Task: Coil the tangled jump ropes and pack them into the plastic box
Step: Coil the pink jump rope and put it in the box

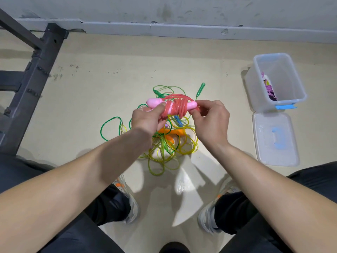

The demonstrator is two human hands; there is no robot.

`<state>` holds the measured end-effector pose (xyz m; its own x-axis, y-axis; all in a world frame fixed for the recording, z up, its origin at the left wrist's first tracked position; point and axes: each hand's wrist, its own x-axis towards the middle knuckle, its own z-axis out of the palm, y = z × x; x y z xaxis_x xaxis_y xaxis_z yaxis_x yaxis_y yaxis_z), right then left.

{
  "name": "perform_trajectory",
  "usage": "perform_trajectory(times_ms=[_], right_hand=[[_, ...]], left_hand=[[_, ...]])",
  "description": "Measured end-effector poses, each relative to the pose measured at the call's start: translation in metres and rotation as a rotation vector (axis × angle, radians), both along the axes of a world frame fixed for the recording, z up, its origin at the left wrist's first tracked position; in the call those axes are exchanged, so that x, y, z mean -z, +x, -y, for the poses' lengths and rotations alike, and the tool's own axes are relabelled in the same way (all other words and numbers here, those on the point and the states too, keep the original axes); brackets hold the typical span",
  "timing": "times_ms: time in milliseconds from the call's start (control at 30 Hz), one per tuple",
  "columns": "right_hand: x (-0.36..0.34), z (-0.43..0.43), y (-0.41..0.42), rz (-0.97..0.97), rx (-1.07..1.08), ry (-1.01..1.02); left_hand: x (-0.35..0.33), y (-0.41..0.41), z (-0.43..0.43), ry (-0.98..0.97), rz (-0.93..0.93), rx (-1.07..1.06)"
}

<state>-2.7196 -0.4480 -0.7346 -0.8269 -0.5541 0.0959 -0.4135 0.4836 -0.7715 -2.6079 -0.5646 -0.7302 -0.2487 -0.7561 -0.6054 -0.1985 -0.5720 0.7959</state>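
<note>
Both curled: left hand point(145, 119) grips pink rope bundle point(175, 106), right hand point(212, 121) pinches its end; plastic box point(288, 77) well apart, rightward.

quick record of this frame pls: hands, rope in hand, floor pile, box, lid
left hand: grips the pink rope by its left part
right hand: pinches the pink rope at its right end
pink rope: cord wound round its own handles, held above the pile
pile: green and yellow ropes tangled on the floor
box: open, right of the pile, purple rope inside
lid: off, lying on the floor on the near side of the box
</note>
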Motion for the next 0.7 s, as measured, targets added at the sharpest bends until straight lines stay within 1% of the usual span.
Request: perform_trajectory(times_ms=[67, 133, 200, 333, 400, 500, 567, 633, 700], right_hand=[[0.005, -0.001, -0.004, -0.035, -0.036, 0.039], [0.005, -0.002, -0.005, -0.039, -0.075, 0.046], [0.002, -0.002, -0.007, -0.058, -0.113, 0.036], [-0.003, -0.001, -0.008, -0.117, -0.153, -0.013], [-0.001, -0.001, -0.009, -0.154, -0.143, -0.023], [0.001, -0.002, -0.006, -0.165, -0.091, -0.032], [0.002, -0.002, -0.003, -0.145, -0.061, -0.048], [0.002, 0.0, 0.001, -0.071, -0.038, -0.051], [0.003, 0.001, 0.004, 0.057, -0.012, -0.043]], left_hand=[[0.0, 0.003, 0.004, 0.035, 0.017, 0.081], [-0.004, 0.005, 0.01, 0.11, -0.03, 0.226], [-0.008, 0.007, 0.016, 0.183, -0.05, 0.314], [-0.01, 0.008, 0.014, 0.227, 0.018, 0.361], [-0.012, 0.007, 0.007, 0.256, 0.001, 0.369], [-0.007, 0.004, -0.003, 0.215, -0.046, 0.391], [-0.002, 0.003, -0.012, 0.164, -0.062, 0.359], [0.005, 0.001, -0.018, 0.112, -0.085, 0.306], [0.011, 0.0, -0.018, 0.022, -0.086, 0.289]])
